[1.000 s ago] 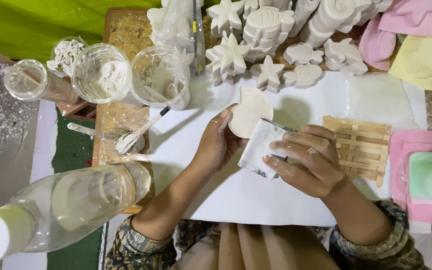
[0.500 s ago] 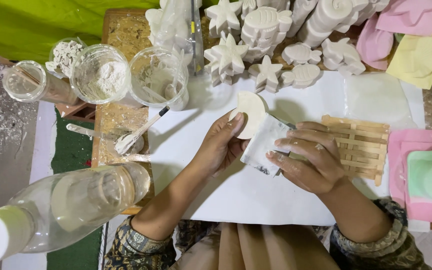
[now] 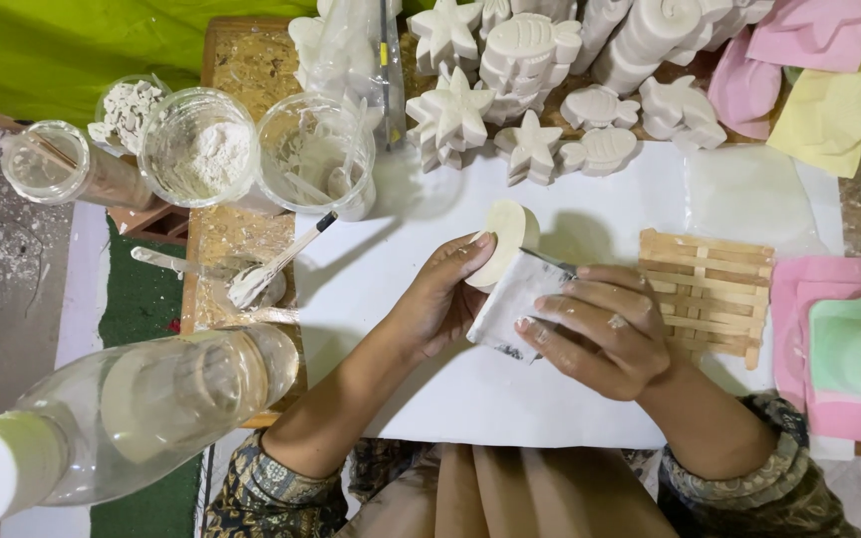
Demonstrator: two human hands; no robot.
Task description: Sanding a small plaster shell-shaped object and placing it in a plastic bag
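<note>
**Inspector:** Plaster piece (image 3: 506, 231), pale, rounded and flat, is held on edge above the white sheet (image 3: 430, 389), near the middle of the table. The left hand (image 3: 442, 299) closes on it, fingertips along its lower rim. The right hand (image 3: 598, 334) is closed on a folded scrap of whitish abrasive paper (image 3: 512, 311), and the scrap presses against the piece's lower edge. The two hands sit close together, joined through piece and scrap.

**Assistant:** Surroundings?

**Inspector:** Just right of the right hand lies a small slatted wooden rack (image 3: 706, 287). Beyond it are pink moulds, one holding a green shell mould (image 3: 857, 349). Behind the work stand stacked white castings (image 3: 525, 70) of stars, fish and shells. To the left are three clear cups, one with white powder (image 3: 199, 149), then a brush (image 3: 273, 267), and a large clear bottle (image 3: 122, 418) lying nearest the camera.

**Assistant:** Risks?

**Inspector:** In my judgement, the grip is light and only on the rim. Hard pressure from the scrap could chip the edge or twist the piece out of the fingers. A drop would land on the sheet and might crack the piece. The left elbow is near the bottle and could nudge it.
</note>
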